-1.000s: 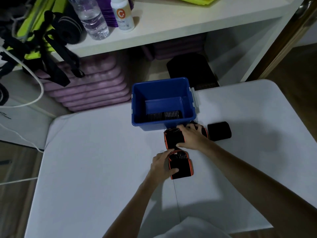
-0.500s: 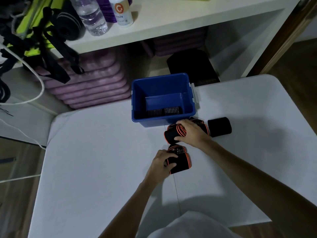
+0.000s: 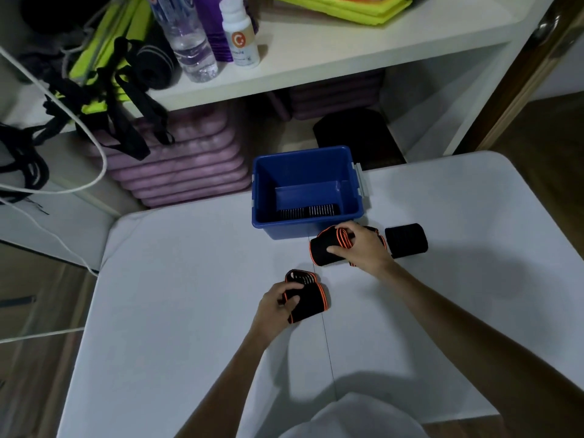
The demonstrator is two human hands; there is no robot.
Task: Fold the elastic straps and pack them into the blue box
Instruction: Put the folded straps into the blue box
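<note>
While our right hand (image 3: 363,248) grips one orange-edged black elastic strap (image 3: 325,251) at the open blue plastic box's (image 3: 303,172) six o'clock, half hiding another, our left hand (image 3: 275,306) clasps a folded one (image 3: 308,298).

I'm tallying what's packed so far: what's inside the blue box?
The blue box holds one dark ribbed item along its near wall, otherwise bare floor. The near rim hides the bottom strip.
</note>
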